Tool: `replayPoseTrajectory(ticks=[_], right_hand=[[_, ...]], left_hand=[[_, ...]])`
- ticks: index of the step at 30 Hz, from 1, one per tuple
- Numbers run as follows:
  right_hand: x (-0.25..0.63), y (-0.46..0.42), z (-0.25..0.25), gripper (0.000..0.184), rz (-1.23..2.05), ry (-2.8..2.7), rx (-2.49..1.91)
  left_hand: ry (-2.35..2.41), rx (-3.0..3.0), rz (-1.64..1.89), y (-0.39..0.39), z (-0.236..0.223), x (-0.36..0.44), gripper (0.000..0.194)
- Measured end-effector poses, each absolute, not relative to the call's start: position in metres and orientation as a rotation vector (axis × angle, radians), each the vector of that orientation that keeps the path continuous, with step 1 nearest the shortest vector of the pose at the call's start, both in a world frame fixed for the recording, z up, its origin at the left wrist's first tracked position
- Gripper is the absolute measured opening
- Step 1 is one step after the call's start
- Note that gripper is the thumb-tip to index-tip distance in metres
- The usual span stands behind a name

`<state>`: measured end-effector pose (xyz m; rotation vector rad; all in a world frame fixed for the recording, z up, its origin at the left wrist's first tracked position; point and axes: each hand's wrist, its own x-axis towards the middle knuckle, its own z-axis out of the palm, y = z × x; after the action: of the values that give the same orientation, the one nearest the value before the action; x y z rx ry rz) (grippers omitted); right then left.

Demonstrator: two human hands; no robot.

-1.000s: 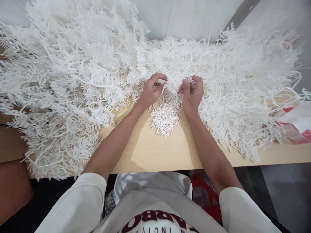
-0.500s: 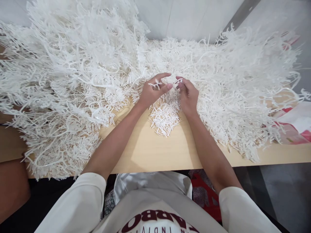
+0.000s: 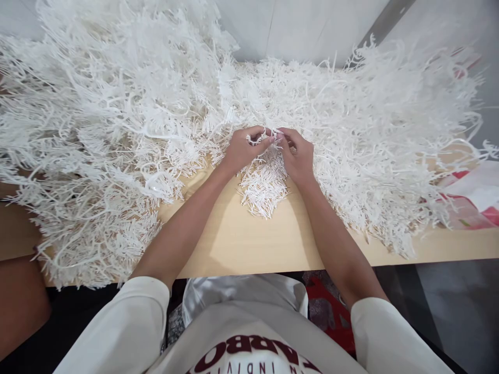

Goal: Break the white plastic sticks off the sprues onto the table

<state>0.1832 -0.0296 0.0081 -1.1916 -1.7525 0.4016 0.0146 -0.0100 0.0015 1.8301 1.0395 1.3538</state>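
Looking down from the head camera, both hands meet in the middle, close together, so they can work on one tiny thing. The left hand (image 3: 244, 150) is curled, with its thumb and first finger pinching a small white plastic piece (image 3: 268, 136). The right hand (image 3: 298, 156) is curled too, and its fingertips (image 3: 281, 136) pinch the same piece from the other side. The piece sits just above a small heap of short white sticks (image 3: 264, 189), which lies right below the hands, likely so bits can land there. All around spreads a big fluffy pile of white branchy plastic strips (image 3: 117, 114), near enough to reach. Everything rests on a light wooden table (image 3: 241, 244). A red and white bag (image 3: 473, 200) lies at the right edge. The white sleeves (image 3: 128, 327) stay near the table's front edge.
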Motion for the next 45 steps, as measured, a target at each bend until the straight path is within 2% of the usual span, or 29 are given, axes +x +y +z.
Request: replayPoseTrajectory(ticks=[7, 18, 22, 26, 31, 36, 45], right_hand=[[0.182, -0.034, 0.012, 0.039, 0.379, -1.789, -1.167], [0.184, -0.037, 0.009, 0.044, 0.299, -1.888, -1.043], [0.180, -0.043, 0.008, 0.044, 0.239, -1.754, -1.034], [0.175, -0.041, 0.008, 0.035, 0.237, -1.621, -1.106], [0.177, -0.031, 0.006, 0.045, 0.294, -1.663, -1.148], [0.177, -0.027, 0.005, 0.043, 0.324, -1.860, -1.100], [0.178, -0.031, 0.006, 0.042, 0.377, -1.818, -1.130]], left_hand=[[1.059, 1.973, 1.255, -0.012, 0.006, 0.012, 0.036], [1.152, 2.007, 1.209, -0.012, 0.005, 0.014, 0.024], [1.229, 1.876, 1.231, -0.004, -0.001, 0.010, 0.029], [1.174, 1.939, 1.205, -0.006, 0.000, 0.009, 0.034], [1.087, 2.032, 1.173, -0.015, 0.007, 0.011, 0.042], [1.123, 2.059, 1.215, -0.015, 0.006, 0.010, 0.042], [1.174, 2.158, 1.220, -0.016, 0.004, 0.011, 0.033]])
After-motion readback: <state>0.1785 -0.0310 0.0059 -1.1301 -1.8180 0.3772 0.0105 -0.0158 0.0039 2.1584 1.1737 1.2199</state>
